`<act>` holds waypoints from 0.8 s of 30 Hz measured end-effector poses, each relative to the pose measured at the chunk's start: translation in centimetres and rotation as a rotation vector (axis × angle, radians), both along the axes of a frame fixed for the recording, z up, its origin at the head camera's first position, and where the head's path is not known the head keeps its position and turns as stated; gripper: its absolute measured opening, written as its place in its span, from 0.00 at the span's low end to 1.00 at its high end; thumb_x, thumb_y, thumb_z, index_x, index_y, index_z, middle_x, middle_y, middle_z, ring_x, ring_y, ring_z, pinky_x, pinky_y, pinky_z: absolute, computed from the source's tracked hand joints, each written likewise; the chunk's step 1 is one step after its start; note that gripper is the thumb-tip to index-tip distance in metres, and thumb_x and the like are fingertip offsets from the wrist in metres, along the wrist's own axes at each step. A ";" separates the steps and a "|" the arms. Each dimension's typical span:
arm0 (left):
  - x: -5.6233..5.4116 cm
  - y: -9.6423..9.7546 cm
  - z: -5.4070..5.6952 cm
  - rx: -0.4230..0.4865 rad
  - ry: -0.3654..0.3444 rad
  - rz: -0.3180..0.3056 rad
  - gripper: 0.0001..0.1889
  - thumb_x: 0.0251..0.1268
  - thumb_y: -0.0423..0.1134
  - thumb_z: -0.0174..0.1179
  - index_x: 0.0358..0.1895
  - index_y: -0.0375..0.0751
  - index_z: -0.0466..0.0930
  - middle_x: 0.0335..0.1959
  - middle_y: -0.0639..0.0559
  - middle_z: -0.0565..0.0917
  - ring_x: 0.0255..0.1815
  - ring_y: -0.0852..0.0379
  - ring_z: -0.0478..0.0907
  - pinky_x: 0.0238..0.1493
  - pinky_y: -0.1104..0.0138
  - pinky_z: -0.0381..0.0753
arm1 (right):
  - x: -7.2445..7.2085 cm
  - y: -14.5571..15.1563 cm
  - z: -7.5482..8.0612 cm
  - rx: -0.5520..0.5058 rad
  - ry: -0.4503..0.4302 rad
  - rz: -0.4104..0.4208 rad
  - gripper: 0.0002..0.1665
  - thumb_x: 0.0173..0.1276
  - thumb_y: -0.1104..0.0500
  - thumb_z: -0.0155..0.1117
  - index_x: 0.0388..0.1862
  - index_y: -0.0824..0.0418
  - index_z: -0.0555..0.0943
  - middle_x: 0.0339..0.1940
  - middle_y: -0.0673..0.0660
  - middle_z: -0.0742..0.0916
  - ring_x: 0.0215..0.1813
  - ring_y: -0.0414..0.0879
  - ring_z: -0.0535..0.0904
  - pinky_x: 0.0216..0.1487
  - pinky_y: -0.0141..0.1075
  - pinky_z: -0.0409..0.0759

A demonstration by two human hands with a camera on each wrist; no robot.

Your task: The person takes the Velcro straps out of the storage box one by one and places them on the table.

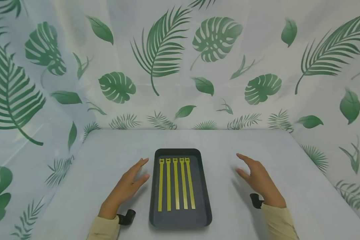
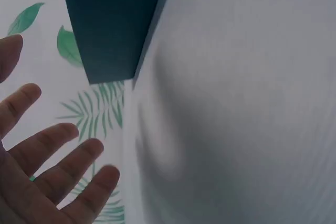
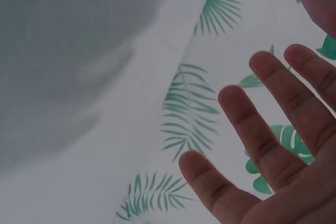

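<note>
And here's a white worktop (image 1: 222, 150), its far edge running straight along the foot of a pale cloth (image 1: 174, 96) printed with green leaves, which climbs behind and down both sides. Now the hands: the left hand (image 1: 127, 185) hangs just off the tray's left edge, and the left wrist view shows its fingers spread, gripping nothing. Over towards the worktop's right edge, the right hand (image 1: 258, 176) is well apart from the tray, its fingers loose and parted too, nothing in its grasp, a soft shadow on the white below. Each wrist wears a small black device, just above a beige sleeve (image 1: 279, 220).

Between them, about midway from the worktop's left edge to its right, sits the dark grey tray (image 1: 180, 220), rounded at its corners. And in it, five yellow straps (image 1: 176, 186), side by side in a row! Their slotted heads all point to the tray's far edge, tails to the near one, and the row lies closer to the left wall than to the right.
</note>
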State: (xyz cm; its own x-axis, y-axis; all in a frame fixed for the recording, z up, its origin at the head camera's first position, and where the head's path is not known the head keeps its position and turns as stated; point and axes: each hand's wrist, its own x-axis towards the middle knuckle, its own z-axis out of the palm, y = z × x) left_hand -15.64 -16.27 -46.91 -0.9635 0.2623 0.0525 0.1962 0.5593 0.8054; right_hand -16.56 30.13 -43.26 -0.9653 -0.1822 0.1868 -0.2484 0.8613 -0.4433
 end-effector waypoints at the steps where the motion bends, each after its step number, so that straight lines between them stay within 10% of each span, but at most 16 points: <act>1: -0.1 0.1 -0.2 0.033 -0.008 -0.014 0.34 0.85 0.45 0.60 0.86 0.43 0.61 0.88 0.35 0.55 0.86 0.32 0.54 0.81 0.35 0.58 | -0.1 -0.1 0.1 -0.008 0.001 0.020 0.36 0.74 0.66 0.73 0.76 0.75 0.73 0.68 0.78 0.82 0.68 0.77 0.77 0.67 0.70 0.75; 11: -0.7 1.1 -2.1 0.379 -0.114 -0.102 0.32 0.81 0.34 0.64 0.83 0.35 0.65 0.85 0.34 0.61 0.82 0.28 0.63 0.73 0.41 0.76 | -0.5 -1.6 0.8 -0.065 -0.062 0.141 0.35 0.74 0.64 0.74 0.77 0.69 0.74 0.62 0.68 0.88 0.62 0.68 0.85 0.61 0.69 0.80; 24: -1.2 0.8 -3.6 0.499 -0.205 -0.153 0.37 0.72 0.30 0.71 0.80 0.28 0.66 0.85 0.30 0.59 0.81 0.26 0.63 0.67 0.64 0.82 | -2.5 -3.4 2.3 -0.096 -0.069 0.306 0.28 0.72 0.68 0.74 0.69 0.68 0.80 0.56 0.65 0.90 0.56 0.64 0.87 0.59 0.60 0.85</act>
